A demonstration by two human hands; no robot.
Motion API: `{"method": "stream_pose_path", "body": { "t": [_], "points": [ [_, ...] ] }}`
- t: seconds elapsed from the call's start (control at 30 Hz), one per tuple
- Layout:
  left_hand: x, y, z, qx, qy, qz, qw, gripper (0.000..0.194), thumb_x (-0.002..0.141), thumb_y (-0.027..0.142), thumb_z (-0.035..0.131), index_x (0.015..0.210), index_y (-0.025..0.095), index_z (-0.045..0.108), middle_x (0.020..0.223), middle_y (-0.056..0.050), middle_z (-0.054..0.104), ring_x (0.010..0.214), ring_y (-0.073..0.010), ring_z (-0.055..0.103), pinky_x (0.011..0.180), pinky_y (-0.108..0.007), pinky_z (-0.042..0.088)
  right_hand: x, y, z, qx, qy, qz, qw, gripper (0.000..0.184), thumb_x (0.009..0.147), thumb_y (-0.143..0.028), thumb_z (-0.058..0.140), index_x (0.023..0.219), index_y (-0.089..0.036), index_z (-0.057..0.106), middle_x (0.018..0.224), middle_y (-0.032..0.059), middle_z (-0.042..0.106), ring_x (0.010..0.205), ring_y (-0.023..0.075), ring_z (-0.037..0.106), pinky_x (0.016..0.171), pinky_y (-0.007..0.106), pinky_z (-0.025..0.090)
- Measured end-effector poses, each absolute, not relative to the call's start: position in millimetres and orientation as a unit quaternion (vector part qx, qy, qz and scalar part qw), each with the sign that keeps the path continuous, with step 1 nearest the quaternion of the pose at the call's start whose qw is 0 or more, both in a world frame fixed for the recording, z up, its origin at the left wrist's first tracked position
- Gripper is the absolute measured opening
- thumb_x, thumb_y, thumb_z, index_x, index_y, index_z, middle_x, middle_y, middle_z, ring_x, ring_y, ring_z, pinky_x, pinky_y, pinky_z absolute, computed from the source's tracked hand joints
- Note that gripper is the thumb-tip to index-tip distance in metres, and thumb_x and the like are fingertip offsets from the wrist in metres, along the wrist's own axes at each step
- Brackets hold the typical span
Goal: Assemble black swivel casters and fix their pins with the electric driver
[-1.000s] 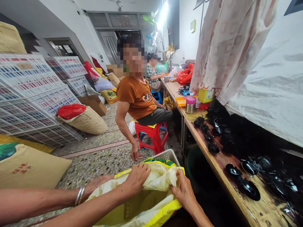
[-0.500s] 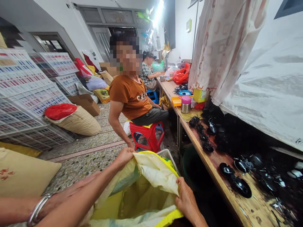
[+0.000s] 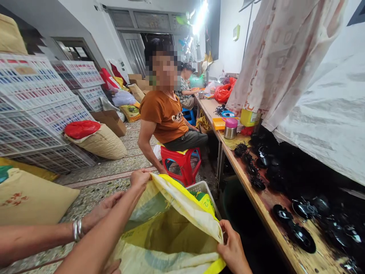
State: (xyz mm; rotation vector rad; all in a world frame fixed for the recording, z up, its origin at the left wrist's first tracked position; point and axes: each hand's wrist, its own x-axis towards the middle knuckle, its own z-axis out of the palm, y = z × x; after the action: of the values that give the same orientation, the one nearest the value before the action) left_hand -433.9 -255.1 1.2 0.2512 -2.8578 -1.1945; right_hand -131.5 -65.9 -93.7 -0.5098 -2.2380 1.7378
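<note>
My left hand (image 3: 140, 178) grips the far left rim of a yellow-and-white woven sack (image 3: 188, 262), fingers curled over the cloth. On the right side of the rim, my right hand (image 3: 232, 245) pinches the edge between thumb and fingers. Between them the sack's mouth is spread wide, with its pale lining and yellow inner wall showing. A co-worker's hand (image 3: 107, 203) with silver bangles on the wrist reaches in from the left, beside my left forearm. Some fingertips (image 3: 114, 266) show at the sack's near left side; whose they are I cannot tell.
A grey plastic basket (image 3: 201, 185) stands behind the sack. A person in a brown shirt (image 3: 162, 118) sits on a red stool (image 3: 182, 163) ahead. Along the right runs a workbench (image 3: 308, 253) with shiny black parts (image 3: 295, 228). Crates (image 3: 34, 99) and a full sack (image 3: 34, 198) stand left.
My left hand has shifted left and up along the rim, stretching the sack's mouth wider. My right hand keeps hold of the right edge. The seated person's lowered hand is now hidden behind the sack.
</note>
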Motion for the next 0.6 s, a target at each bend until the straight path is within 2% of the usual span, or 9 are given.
{"method": "stream_pose_path", "body": {
  "t": [0.07, 0.13, 0.2, 0.27, 0.33, 0.4, 0.47, 0.53, 0.6],
  "points": [
    [-428, -256, 5, 0.046, -0.941, -0.331, 0.056, 0.005, 0.064, 0.016, 0.056, 0.061, 0.013, 0.058, 0.063, -0.005, 0.058, 0.068, -0.0255, 0.057, 0.056, -0.032, 0.041, -136, -65, -94, -0.182, -0.784, 0.577, 0.138, 0.029, 0.05, -0.007, 0.039, 0.075, -0.019, 0.048, 0.063, -0.0049, 0.051, 0.056, 0.0109, 0.047, 0.05, 0.019, 0.032],
    [-415, -253, 6, -0.003, -0.953, -0.288, 0.089, 0.01, 0.062, 0.012, 0.051, 0.067, 0.013, 0.06, 0.077, -0.012, 0.06, 0.085, -0.0329, 0.054, 0.067, -0.039, 0.04, -144, -62, -96, -0.198, -0.78, 0.576, 0.144, 0.026, 0.051, -0.008, 0.04, 0.073, -0.019, 0.049, 0.062, -0.005, 0.051, 0.055, 0.011, 0.045, 0.049, 0.019, 0.032],
    [-394, -244, 2, -0.078, -0.956, -0.264, 0.106, 0.023, 0.066, 0.012, 0.045, 0.084, 0.013, 0.059, 0.098, -0.017, 0.056, 0.104, -0.0346, 0.044, 0.081, -0.044, 0.034, -153, -54, -102, -0.219, -0.767, 0.584, 0.15, 0.02, 0.052, -0.01, 0.041, 0.068, -0.019, 0.049, 0.059, -0.005, 0.05, 0.053, 0.0112, 0.045, 0.049, 0.02, 0.032],
    [-366, -233, -6, -0.193, -0.946, -0.246, 0.082, 0.028, 0.069, 0.012, 0.042, 0.092, 0.015, 0.058, 0.106, -0.017, 0.054, 0.111, -0.0324, 0.038, 0.091, -0.044, 0.026, -160, -44, -110, -0.241, -0.755, 0.59, 0.157, 0.015, 0.053, -0.011, 0.041, 0.065, -0.019, 0.048, 0.058, -0.0043, 0.05, 0.053, 0.0119, 0.046, 0.05, 0.02, 0.033],
    [-335, -223, -16, -0.298, -0.926, -0.228, 0.034, 0.024, 0.069, 0.013, 0.044, 0.086, 0.016, 0.06, 0.102, -0.015, 0.057, 0.108, -0.0309, 0.042, 0.094, -0.04, 0.025, -163, -34, -119, -0.262, -0.743, 0.593, 0.167, 0.012, 0.055, -0.013, 0.04, 0.064, -0.018, 0.047, 0.058, -0.003, 0.051, 0.056, 0.0129, 0.047, 0.051, 0.021, 0.035],
    [-306, -217, -25, -0.37, -0.904, -0.212, -0.013, 0.019, 0.068, 0.014, 0.046, 0.077, 0.02, 0.062, 0.091, -0.011, 0.062, 0.097, -0.0277, 0.05, 0.091, -0.036, 0.031, -164, -28, -126, -0.282, -0.729, 0.599, 0.175, 0.011, 0.056, -0.015, 0.041, 0.064, -0.018, 0.047, 0.059, -0.002, 0.052, 0.057, 0.0136, 0.048, 0.052, 0.022, 0.036],
    [-284, -217, -33, -0.456, -0.871, -0.165, -0.078, 0.019, 0.073, 0.02, 0.043, 0.071, 0.022, 0.062, 0.082, -0.01, 0.063, 0.086, -0.0263, 0.054, 0.084, -0.037, 0.035, -163, -27, -130, -0.294, -0.718, 0.606, 0.175, 0.009, 0.057, -0.017, 0.043, 0.064, -0.017, 0.048, 0.059, -0.0015, 0.053, 0.056, 0.0137, 0.048, 0.051, 0.022, 0.036],
    [-269, -220, -41, -0.496, -0.85, -0.123, -0.13, 0.018, 0.074, 0.028, 0.044, 0.071, 0.023, 0.062, 0.083, -0.01, 0.063, 0.083, -0.0268, 0.054, 0.078, -0.038, 0.038, -162, -30, -131, -0.3, -0.709, 0.615, 0.17, 0.008, 0.057, -0.019, 0.046, 0.064, -0.017, 0.05, 0.059, -0.0016, 0.053, 0.055, 0.0133, 0.047, 0.049, 0.021, 0.035],
    [-260, -226, -49, -0.436, -0.879, -0.137, -0.136, 0.016, 0.065, 0.036, 0.055, 0.074, 0.024, 0.062, 0.089, -0.008, 0.063, 0.083, -0.0265, 0.054, 0.074, -0.036, 0.041, -162, -34, -130, -0.303, -0.701, 0.623, 0.168, 0.007, 0.057, -0.02, 0.049, 0.063, -0.017, 0.051, 0.058, -0.0025, 0.052, 0.054, 0.0125, 0.046, 0.049, 0.021, 0.033]
  ]
}}
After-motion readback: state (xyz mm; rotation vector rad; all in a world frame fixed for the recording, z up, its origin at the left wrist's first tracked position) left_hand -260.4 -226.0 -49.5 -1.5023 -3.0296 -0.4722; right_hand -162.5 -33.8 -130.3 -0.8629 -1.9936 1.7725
